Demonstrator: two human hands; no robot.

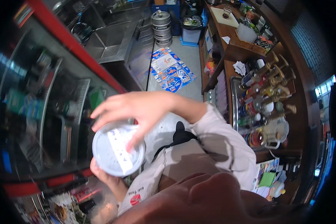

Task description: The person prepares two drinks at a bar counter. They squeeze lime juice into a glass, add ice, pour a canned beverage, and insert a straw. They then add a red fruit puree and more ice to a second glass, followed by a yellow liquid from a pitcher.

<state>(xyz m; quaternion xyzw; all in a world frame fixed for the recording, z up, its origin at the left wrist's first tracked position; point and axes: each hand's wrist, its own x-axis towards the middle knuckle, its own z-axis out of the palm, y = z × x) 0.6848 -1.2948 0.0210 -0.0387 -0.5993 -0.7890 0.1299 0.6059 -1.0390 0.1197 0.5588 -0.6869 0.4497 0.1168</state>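
Observation:
A round plastic tub with a frosted lid (102,151) is held at the left front, and a strip of white tape (120,152) with handwriting crosses the lid. My left hand (107,176) grips the tub's side from below, its fingers partly hidden under the rim. Over the far part of the lid is my right hand (137,109), blurred, with fingers spread. Its thumb lies over the lid beside the tape; whether it touches is unclear. Beyond my hands at left, a red-framed glass-door refrigerator (72,47) shows shelves with packages inside.
A steel sink (106,39), a beer keg (161,29) and a bin (191,35) stand ahead. Flattened printed cardboard (172,71) lies on the floor. Along the right counter are pump bottles (257,92) in a metal tray, a clear pitcher (278,130) and a basket (245,43).

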